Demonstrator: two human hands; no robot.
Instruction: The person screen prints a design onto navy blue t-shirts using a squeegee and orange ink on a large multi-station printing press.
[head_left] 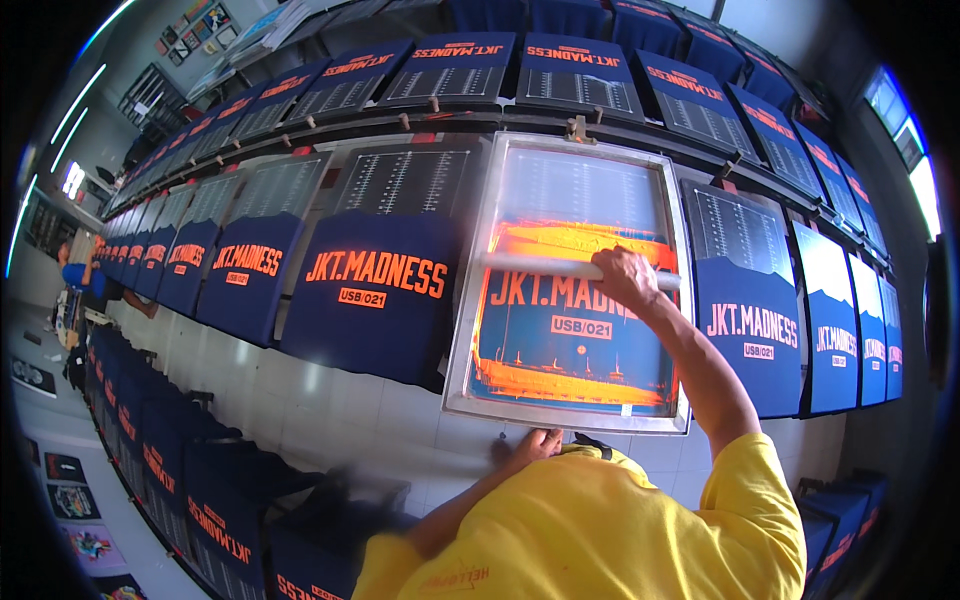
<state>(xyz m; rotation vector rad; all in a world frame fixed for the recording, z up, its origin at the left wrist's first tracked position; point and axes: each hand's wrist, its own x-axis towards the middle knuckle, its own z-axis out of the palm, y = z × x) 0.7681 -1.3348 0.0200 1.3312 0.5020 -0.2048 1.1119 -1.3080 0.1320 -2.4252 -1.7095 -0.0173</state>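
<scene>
A rectangular silver metal screen frame (570,421) lies over a navy fabric panel on the near row of boards, its straight rails enclosing taut, translucent mesh (585,185). The right hand (627,277) is closed over a long, pale, smooth squeegee bar (540,267), which lies crosswise inside the frame, its ends close to both side rails. The left hand (541,443) is at the frame's near edge with fingers curled; whether it grips the rail cannot be told.

Through the frame's mesh, bold block lettering shows on the near side of the bar. Within its rails sits glossy, streaky orange ink (545,240): one band along the bar's far side, another, ragged-edged, by the near rail. A small metal clamp (578,130) stands at the frame's far edge.

Left of the frame, just beside it, a matte navy fabric piece (365,338) with orange print drapes over a flat dark board (400,180); a narrow gap on the frame's right separates it from a similar navy piece (745,380). Pale, shiny floor tiles (400,412) show beyond the frame's near left corner.
</scene>
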